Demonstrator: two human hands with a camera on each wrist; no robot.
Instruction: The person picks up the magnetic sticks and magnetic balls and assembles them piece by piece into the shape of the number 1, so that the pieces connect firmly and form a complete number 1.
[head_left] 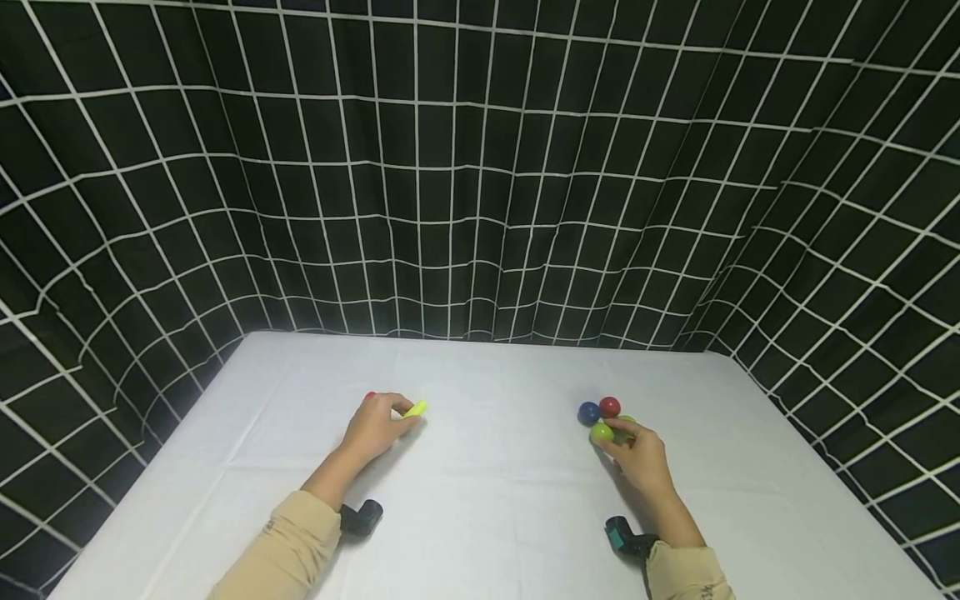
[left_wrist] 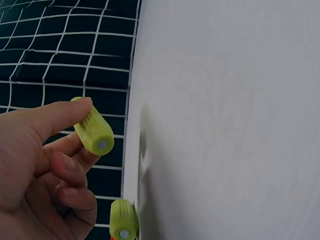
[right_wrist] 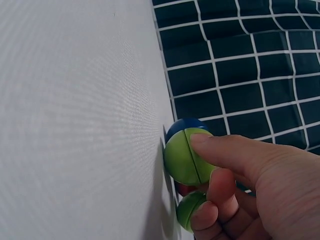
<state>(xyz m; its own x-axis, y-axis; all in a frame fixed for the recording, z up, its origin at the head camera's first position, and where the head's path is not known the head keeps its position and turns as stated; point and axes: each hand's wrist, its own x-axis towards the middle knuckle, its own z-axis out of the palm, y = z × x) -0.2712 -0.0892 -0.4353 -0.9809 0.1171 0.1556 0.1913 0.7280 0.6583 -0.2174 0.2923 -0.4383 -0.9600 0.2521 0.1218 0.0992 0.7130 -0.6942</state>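
Head view: at four o'clock, the right hand (head_left: 641,458) pinches a green ball (head_left: 601,433), probably so it cannot roll; at seven, the left hand (head_left: 371,427) grips a yellow-green block (head_left: 416,409) (a lookalike (left_wrist: 123,219) sits apart). Beyond the pinched ball, a blue ball (head_left: 588,413) at eleven, red ball (head_left: 610,407) at one.

Place: lab-like recording booth, by appearance
Backdrop (head_left: 433,133): black curtain, white grid lines, three sides
Table (head_left: 487,500): plain white covering
Wrist cameras (head_left: 362,520): black, one pair
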